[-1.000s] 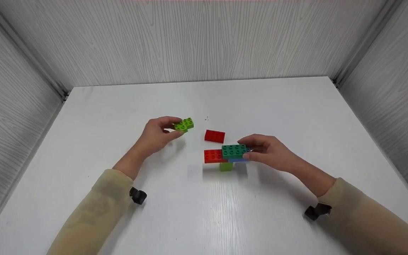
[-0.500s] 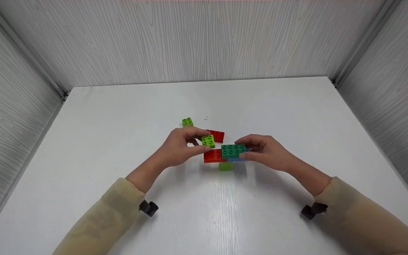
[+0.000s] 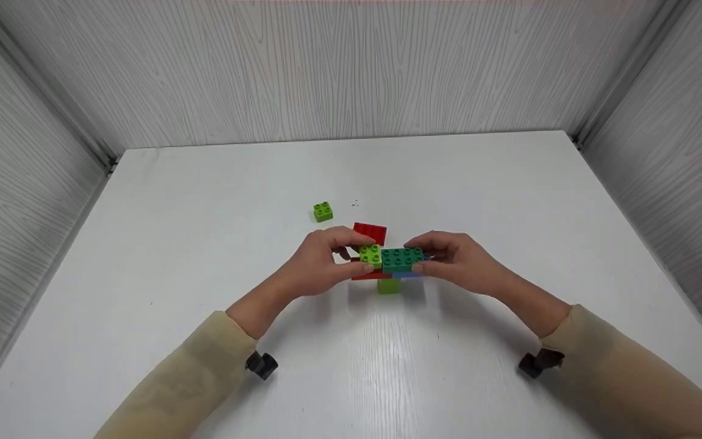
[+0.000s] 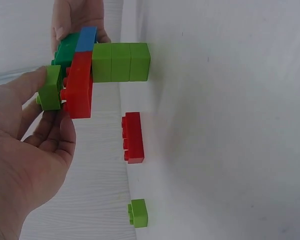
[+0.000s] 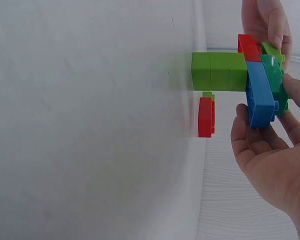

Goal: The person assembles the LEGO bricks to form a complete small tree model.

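My left hand pinches a light green square brick between thumb and fingers. That brick is close over the studs of a red brick, beside a dark green brick. My right hand grips the dark green brick by its right end. Under the dark green brick lie the red brick and a blue brick, end to end. Both rest across the top of an upright column of three light green bricks, which stands on the table. In the head view the column is mostly hidden by the bricks above.
Behind the structure a loose red brick lies on the white table. Farther back and left is a loose light green brick. Pale wood-grain panels rise behind the table and along both sides.
My left hand has picked up one light green brick from beside another, carried it right and toward me, and brought it over the red brick. My right hand has stayed almost still.
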Tool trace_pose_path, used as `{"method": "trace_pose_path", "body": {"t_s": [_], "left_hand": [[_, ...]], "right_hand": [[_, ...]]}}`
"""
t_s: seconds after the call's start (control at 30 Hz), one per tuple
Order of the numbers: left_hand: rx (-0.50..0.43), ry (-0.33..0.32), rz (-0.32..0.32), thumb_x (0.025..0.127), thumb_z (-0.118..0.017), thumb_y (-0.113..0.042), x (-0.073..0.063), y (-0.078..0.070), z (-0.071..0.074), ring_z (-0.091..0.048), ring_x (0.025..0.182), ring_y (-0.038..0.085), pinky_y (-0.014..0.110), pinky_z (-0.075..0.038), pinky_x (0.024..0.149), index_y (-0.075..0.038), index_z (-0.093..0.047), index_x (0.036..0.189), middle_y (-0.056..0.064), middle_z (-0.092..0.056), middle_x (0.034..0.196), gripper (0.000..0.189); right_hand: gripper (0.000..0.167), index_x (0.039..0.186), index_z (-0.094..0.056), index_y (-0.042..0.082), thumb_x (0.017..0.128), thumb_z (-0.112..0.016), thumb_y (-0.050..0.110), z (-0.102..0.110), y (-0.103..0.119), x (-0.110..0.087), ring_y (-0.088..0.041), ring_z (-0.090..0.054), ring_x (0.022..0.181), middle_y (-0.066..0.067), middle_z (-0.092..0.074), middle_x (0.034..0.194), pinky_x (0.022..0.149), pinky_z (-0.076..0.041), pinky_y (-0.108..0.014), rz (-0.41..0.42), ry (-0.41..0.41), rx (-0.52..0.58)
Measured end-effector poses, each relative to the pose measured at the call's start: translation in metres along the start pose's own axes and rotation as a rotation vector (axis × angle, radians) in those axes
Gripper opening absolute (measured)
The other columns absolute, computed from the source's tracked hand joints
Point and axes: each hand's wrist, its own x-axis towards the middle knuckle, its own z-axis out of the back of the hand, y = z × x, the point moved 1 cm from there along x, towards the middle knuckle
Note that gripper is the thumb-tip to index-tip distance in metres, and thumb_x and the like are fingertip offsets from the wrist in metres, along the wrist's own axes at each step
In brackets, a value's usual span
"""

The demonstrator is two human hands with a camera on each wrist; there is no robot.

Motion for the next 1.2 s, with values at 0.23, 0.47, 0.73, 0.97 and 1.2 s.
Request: {"method": "trace_pose_path", "body": {"t_s": [0.23, 0.47, 0.73, 0.97, 1.2], "left_hand": [[0.025, 0.014, 0.011, 0.095, -0.082, -0.020, 0.001, 0.002, -0.004, -0.064, 0.111, 0.019, 0.057, -0.053, 0.098, -0.014, -0.077, 0.128, -0.002, -0.073, 0.118, 0.034], [-0.019, 0.019, 0.045, 0.096, -0.081, -0.024, -0.001, 0.002, -0.006, -0.065, 0.111, 0.018, 0.049, -0.055, 0.097, -0.014, -0.076, 0.129, -0.005, -0.073, 0.120, 0.035], [-0.177, 0.017, 0.095, 0.099, -0.079, -0.023, -0.004, 0.008, -0.011, -0.068, 0.108, 0.023, 0.037, -0.057, 0.096, -0.015, -0.076, 0.131, 0.000, -0.072, 0.121, 0.033], [-0.187, 0.009, 0.129, 0.097, -0.080, -0.027, -0.004, 0.011, -0.013, -0.068, 0.106, 0.024, 0.036, -0.057, 0.092, -0.019, -0.077, 0.129, -0.001, -0.073, 0.119, 0.033], [-0.185, 0.007, 0.157, 0.096, -0.082, -0.028, -0.002, 0.008, -0.011, -0.068, 0.105, 0.024, 0.036, -0.058, 0.089, -0.019, -0.078, 0.128, -0.001, -0.073, 0.117, 0.033]], "right_hand": [[0.036, 0.135, -0.070, 0.012, 0.101, -0.076, 0.021, 0.000, -0.002, 0.000, -0.027, -0.066, 0.111, -0.003, -0.070, 0.128, 0.097, -0.057, -0.030, 0.000, 0.002, -0.014], [0.035, 0.135, -0.070, 0.012, 0.101, -0.075, 0.021, -0.001, -0.002, -0.001, -0.027, -0.066, 0.109, -0.004, -0.070, 0.126, 0.095, -0.058, -0.030, 0.002, 0.000, 0.000], [0.035, 0.135, -0.070, 0.014, 0.102, -0.075, 0.022, -0.003, -0.005, 0.000, -0.027, -0.067, 0.109, -0.005, -0.070, 0.127, 0.096, -0.058, -0.031, -0.012, -0.004, 0.010], [0.034, 0.135, -0.070, 0.015, 0.102, -0.074, 0.022, -0.004, -0.004, -0.001, -0.027, -0.067, 0.109, -0.005, -0.070, 0.126, 0.095, -0.058, -0.031, -0.017, -0.006, 0.018], [0.033, 0.134, -0.071, 0.017, 0.102, -0.074, 0.022, -0.003, -0.002, -0.001, -0.028, -0.065, 0.110, -0.003, -0.070, 0.126, 0.096, -0.058, -0.032, -0.002, -0.002, 0.011]]}}
